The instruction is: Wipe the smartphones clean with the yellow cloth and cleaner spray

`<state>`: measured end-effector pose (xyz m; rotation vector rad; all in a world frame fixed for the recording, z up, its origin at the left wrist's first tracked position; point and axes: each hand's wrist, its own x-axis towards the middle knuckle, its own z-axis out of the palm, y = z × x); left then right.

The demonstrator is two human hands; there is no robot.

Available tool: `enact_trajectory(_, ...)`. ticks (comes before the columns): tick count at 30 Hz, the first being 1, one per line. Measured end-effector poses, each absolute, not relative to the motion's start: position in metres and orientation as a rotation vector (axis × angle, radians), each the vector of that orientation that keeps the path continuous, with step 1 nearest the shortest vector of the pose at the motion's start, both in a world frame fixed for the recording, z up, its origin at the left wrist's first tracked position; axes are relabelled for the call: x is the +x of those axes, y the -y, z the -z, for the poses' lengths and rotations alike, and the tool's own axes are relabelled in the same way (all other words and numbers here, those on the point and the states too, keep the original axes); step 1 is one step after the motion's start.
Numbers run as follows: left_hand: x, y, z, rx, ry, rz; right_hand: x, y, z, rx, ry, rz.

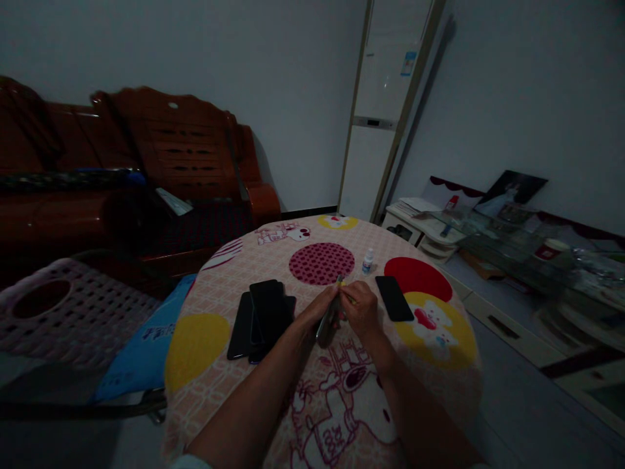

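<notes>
Both my hands meet over the middle of a round table (209,384) with a patterned cloth. My left hand (319,311) is closed round the edge of a phone (328,324), held on its side and tilted. My right hand (361,307) pinches a small yellowish thing that I cannot make out against the phone's upper end. A stack of dark phones (261,316) lies just left of my left hand. A single dark phone (394,298) lies flat to the right of my right hand. A small white bottle (368,261) stands beyond my hands.
A dark wooden sofa (161,169) runs along the back left. A pink perforated stool (68,312) and a blue bag (146,339) sit left of the table. A tall white air conditioner (381,111) stands in the corner. A low cabinet with clutter (512,241) lines the right wall.
</notes>
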<state>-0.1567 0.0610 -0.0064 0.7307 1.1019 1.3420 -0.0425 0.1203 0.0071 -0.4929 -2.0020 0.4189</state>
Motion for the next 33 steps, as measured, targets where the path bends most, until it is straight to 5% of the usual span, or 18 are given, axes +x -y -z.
enact_trajectory(17, -0.169, -0.057, 0.006, 0.787, -1.104, -1.28, -0.035, -0.137, -0.007, -0.547, 1.944, -0.441)
enact_trajectory(28, -0.171, -0.057, 0.004, 0.674, -0.907, -1.381, -0.044, -0.14, 0.008, -0.829, 1.64, -1.18)
enact_trajectory(33, -0.172, -0.06, 0.008, 0.583, -0.878, -1.441, -0.05, -0.129, 0.008, -0.717, 1.772, -0.965)
